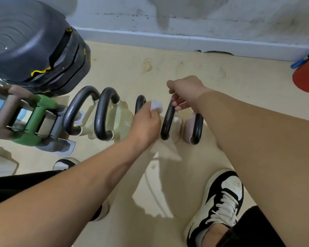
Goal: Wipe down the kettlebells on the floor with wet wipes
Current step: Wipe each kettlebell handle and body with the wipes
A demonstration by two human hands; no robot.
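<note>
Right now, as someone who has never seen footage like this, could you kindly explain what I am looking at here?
This is a single picture from a camera worn on a person's head, looking down at their own bare arms. No machine is involved. On the floor stands a row of kettlebells with black handles. The left hand holds a white wipe among them. The right hand grips the handle of one kettlebell. At left is a rack with a green dumbbell; below, the person's shoe.
</note>
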